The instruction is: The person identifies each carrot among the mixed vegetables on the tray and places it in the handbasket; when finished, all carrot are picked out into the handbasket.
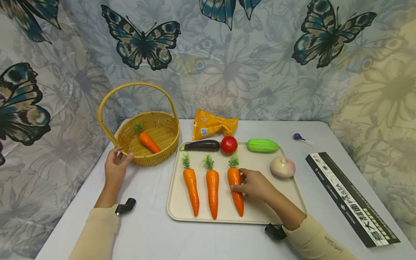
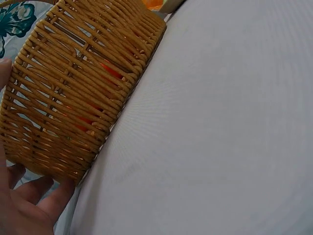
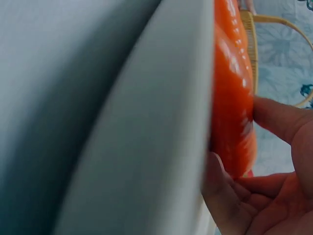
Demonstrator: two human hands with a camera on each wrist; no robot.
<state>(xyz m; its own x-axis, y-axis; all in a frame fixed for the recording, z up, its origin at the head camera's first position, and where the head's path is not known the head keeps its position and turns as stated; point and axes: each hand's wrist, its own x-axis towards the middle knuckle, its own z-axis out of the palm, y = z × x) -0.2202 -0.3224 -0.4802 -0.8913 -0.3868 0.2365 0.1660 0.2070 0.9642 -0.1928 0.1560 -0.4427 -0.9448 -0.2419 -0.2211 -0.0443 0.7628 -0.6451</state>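
Note:
On the beige tray (image 1: 260,213) lie three orange carrots with green tops. My right hand (image 1: 256,184) grips the rightmost carrot (image 1: 236,191) by its sides, thumb on one side and fingers on the other; the right wrist view shows this carrot (image 3: 232,107) up close. The middle carrot (image 1: 212,191) and left carrot (image 1: 191,189) lie beside it. At the left stands a yellow wicker basket (image 1: 152,160) with one carrot (image 1: 149,141) inside. My left hand (image 1: 116,168) holds the basket's near left side, its fingers (image 2: 58,198) against the woven wall.
Along the tray's far part lie an eggplant (image 1: 204,145), a tomato (image 1: 229,145) and a green cucumber (image 1: 262,145), with a purple-white turnip (image 1: 282,167) at the right. An orange packet (image 1: 212,124) is behind. Further right are a lollipop (image 1: 297,137) and a long pasta box (image 1: 351,198).

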